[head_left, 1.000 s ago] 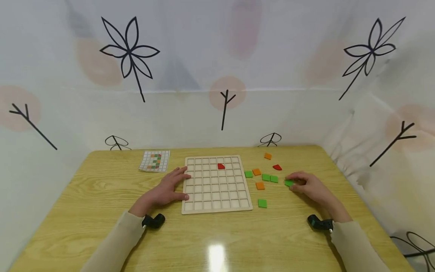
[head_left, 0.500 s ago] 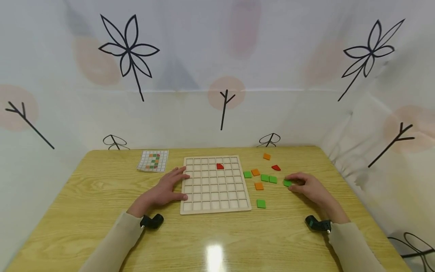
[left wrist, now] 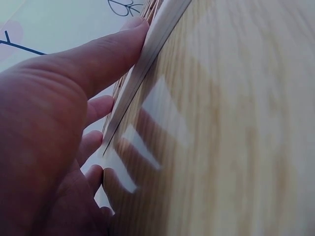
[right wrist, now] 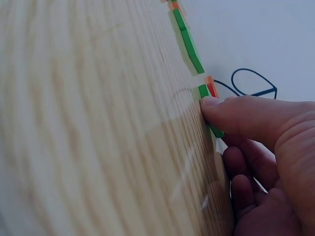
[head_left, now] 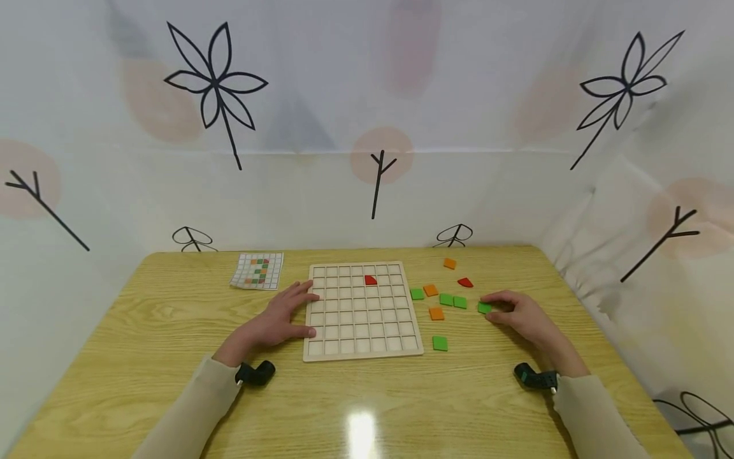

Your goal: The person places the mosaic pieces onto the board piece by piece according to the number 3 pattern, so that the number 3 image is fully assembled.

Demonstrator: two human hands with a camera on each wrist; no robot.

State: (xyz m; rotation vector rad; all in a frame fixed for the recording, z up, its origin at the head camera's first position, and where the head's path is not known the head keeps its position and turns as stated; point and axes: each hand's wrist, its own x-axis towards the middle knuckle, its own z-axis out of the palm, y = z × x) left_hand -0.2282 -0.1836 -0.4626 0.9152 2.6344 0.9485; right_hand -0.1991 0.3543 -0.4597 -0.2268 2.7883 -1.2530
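Observation:
A pale wooden grid board [head_left: 362, 312] lies in the middle of the table, with one red quarter-round tile [head_left: 371, 280] in a cell of its second row. My left hand [head_left: 280, 315] rests at the board's left edge, thumb and fingertips on the rim, fingers spread. In the left wrist view the thumb [left wrist: 108, 56] lies along the board's side. To the right, my right hand [head_left: 524, 315] pinches a green square tile [head_left: 484, 308] between thumb and fingers. The right wrist view shows the thumb against this green tile [right wrist: 203, 91], low at the tabletop.
Between board and right hand lie several loose tiles: green squares [head_left: 446, 299], orange squares [head_left: 436, 313] and a red quarter-round piece [head_left: 465, 282]. A paper pattern card [head_left: 257, 271] with a coloured grid sits at the back left. A patterned cloth [head_left: 298, 197] stands behind the table.
The whole view has shifted slightly. Both hands keep their places, the left at the board's edge and the right on the green tile.

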